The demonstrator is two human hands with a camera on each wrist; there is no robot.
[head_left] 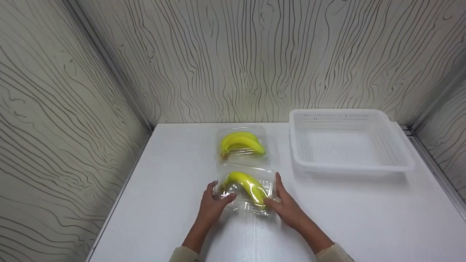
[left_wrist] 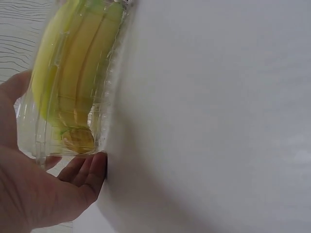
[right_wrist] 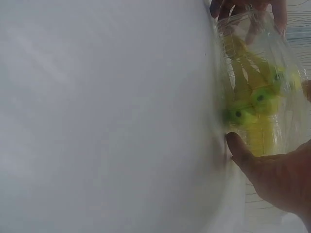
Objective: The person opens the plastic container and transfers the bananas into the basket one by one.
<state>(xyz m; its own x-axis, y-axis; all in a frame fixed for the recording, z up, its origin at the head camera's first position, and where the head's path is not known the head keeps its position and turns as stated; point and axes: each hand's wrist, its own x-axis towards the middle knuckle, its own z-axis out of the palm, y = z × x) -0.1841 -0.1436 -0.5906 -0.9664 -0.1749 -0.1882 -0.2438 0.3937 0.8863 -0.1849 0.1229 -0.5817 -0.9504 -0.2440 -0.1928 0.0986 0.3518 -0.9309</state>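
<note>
Both hands grip a clear plastic clamshell box (head_left: 268, 176) from its two sides, thumbs over the near part and fingers along the edges. Inside it lies a bunch of yellow bananas (head_left: 249, 183), with greenish tips visible in the right wrist view. My left hand (head_left: 214, 204) holds the left end, by the stem (left_wrist: 77, 141) of the bunch. At the right end is my right hand (head_left: 287, 206), its thumb (right_wrist: 240, 150) at the box's lower edge. Just behind stands a second clear box (head_left: 242, 128) with more bananas (head_left: 240, 140); the held box overlaps its near edge in the head view.
A white plastic basket (head_left: 296, 145) with slotted walls stands at the back right of the white table (head_left: 164, 174). Wood-patterned panels (head_left: 233, 65) rise behind the table and on both sides.
</note>
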